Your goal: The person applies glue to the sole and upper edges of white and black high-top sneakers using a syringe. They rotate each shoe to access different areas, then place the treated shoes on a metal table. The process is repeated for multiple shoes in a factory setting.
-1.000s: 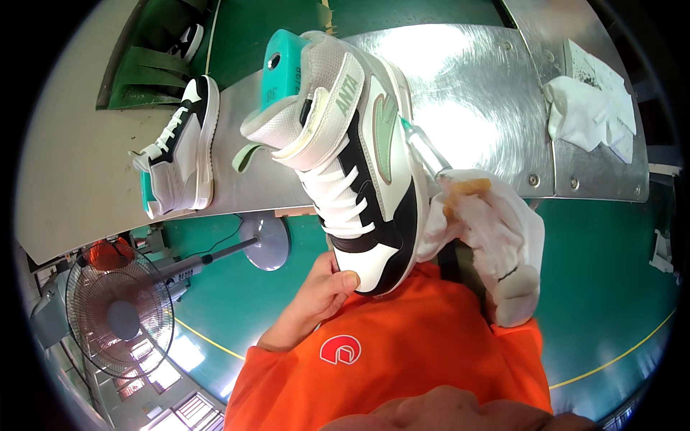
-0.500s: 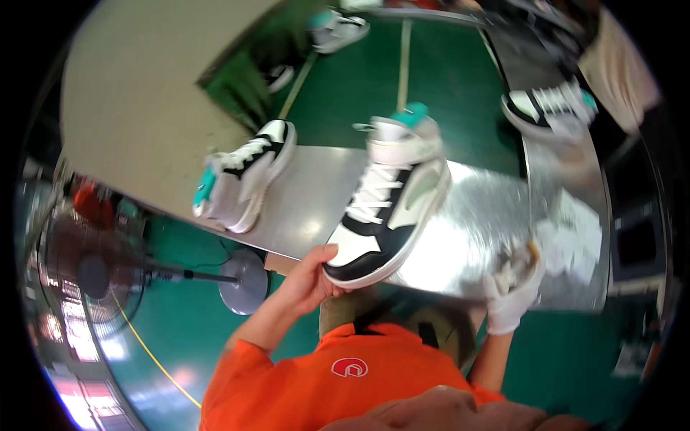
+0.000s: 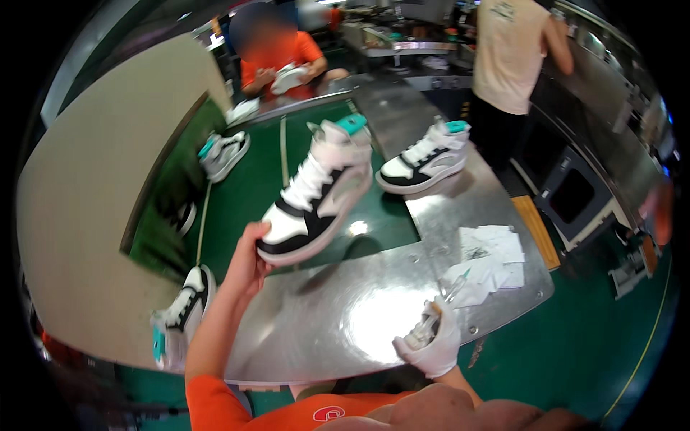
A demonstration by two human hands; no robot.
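Observation:
My bare left hand (image 3: 251, 260) grips a white, black and grey high-top sneaker (image 3: 316, 197) by its toe. The sneaker is held up above the metal table, tilted, with its teal-lined collar toward the far side. My right hand (image 3: 433, 341), in a white glove, is closed round a small clear, whitish thing (image 3: 422, 332) over the table's near edge. A thin clear piece with a teal tip (image 3: 458, 284) sticks out beyond its fingers toward some papers; whether the two are one item, I cannot tell.
Matching sneakers stand at the right (image 3: 424, 159), near left (image 3: 188, 309) and far left (image 3: 224, 154). White papers (image 3: 492, 262) lie on the metal tabletop (image 3: 323, 327), which surrounds a green belt (image 3: 251, 172). Beyond it, a person in orange (image 3: 298, 54) holds a shoe; another person (image 3: 510, 57) stands back right.
My view has lifted and swung right, bringing two people into sight. The left hand still holds the sneaker by its toe; the right hand stays closed near the papers.

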